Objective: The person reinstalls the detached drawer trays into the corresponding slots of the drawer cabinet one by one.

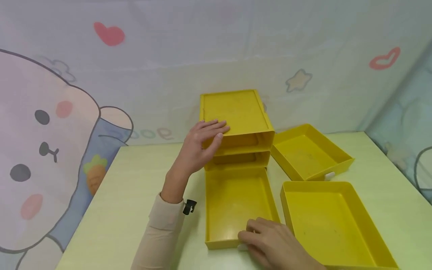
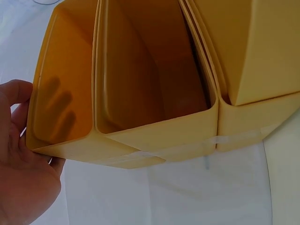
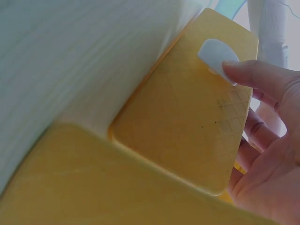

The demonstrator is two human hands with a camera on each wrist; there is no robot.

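Note:
A yellow drawer cabinet [image 1: 234,110] with stacked compartments stands against the backdrop. My left hand [image 1: 202,140] rests on its top near the front left edge, fingers extended. Above, two compartments gape without drawers, seen also in the left wrist view, where the cabinet wall [image 2: 183,124] appears sideways. From the lowest one a yellow drawer [image 1: 236,202] sticks far out toward me. My right hand [image 1: 273,240] grips its front panel: the thumb presses the white handle [image 3: 216,54] and the other fingers reach over the panel's top edge, partly hidden behind it.
To the right, two loose yellow drawers lie on the pale table [image 1: 135,210]: a nearer drawer [image 1: 334,225] beside the pulled-out one, and a farther drawer [image 1: 307,150] turned at an angle by the cabinet. A printed cloth backdrop [image 1: 189,56] rises behind the table.

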